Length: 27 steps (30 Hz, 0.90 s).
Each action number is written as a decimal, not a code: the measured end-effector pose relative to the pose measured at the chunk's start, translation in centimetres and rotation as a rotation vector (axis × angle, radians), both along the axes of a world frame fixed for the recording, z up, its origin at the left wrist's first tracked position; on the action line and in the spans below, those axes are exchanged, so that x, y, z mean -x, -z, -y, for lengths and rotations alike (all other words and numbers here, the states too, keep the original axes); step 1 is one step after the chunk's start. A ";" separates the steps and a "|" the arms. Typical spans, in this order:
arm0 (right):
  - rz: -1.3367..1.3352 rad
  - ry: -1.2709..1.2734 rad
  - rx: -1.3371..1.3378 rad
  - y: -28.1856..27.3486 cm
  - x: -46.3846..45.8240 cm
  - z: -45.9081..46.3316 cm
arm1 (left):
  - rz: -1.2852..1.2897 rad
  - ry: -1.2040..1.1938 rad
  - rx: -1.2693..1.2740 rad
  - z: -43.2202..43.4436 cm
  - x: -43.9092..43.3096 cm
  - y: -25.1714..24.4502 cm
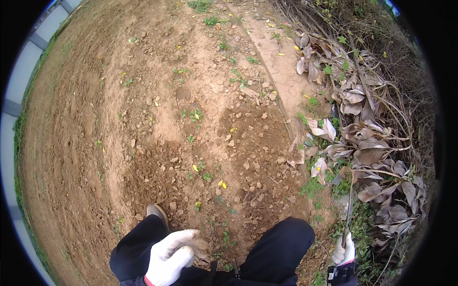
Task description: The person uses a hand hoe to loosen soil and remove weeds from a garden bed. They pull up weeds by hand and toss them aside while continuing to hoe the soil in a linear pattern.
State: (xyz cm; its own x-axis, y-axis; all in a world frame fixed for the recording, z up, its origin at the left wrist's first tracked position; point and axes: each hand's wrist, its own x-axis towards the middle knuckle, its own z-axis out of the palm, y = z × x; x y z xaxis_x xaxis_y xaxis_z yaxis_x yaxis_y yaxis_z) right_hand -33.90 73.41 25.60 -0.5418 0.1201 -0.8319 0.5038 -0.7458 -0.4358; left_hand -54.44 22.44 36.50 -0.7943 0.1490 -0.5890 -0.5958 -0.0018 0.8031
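My left hand (pixel 171 255), in a white knit glove with soiled fingertips, hovers in front of my left thigh. Its fingers are loosely curled, a little apart from the thumb, and nothing shows in it. Out to the right, my right hand (pixel 343 250), gloved too, is closed around the handle of a small hand hoe (pixel 350 200). The hoe's neck bends over at the top and carries a short metal blade (pixel 338 177), which is above green weeds (pixel 315 189) at the bed's edge. Turned brown soil (pixel 257 161) with clods lies ahead of my knees.
Dry, broad dead leaves (pixel 368 146) and tangled brushwood (pixel 390 71) line the right side. Small green seedlings (pixel 207 177) and yellow fallen leaves dot the soil. My shoe (pixel 157 213) rests on the dirt at left. A pale wall (pixel 18 78) runs along the far left.
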 end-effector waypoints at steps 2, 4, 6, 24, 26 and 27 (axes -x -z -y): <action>0.066 -0.087 -0.194 2.4 -0.9 2.3 | 0.019 0.013 -0.072 1.4 1.6 0.2; 0.106 -0.122 -0.382 5.6 0.1 6.3 | 0.016 -0.018 -0.166 2.6 3.6 1.0; 0.092 -0.119 -0.678 10.0 3.1 10.5 | 0.065 -0.006 -0.175 3.8 5.6 2.1; 0.350 -0.147 -0.541 2.2 19.3 39.7 | 0.311 0.105 -0.632 19.9 24.5 14.5; 0.361 -0.155 -0.571 0.6 21.3 39.9 | 0.274 0.068 -0.638 20.8 25.8 15.2; 0.360 -0.164 -0.593 0.0 22.5 39.6 | 0.267 0.027 -0.610 21.1 26.5 15.5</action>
State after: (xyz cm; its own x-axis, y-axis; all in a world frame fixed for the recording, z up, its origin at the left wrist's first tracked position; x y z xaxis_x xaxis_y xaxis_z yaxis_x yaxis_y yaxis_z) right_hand -56.40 33.80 25.57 -0.2954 0.5482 -0.7825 0.7782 -0.3371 -0.5299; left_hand -80.92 1.29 21.01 -0.6241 0.5357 -0.5688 -0.7804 -0.3916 0.4875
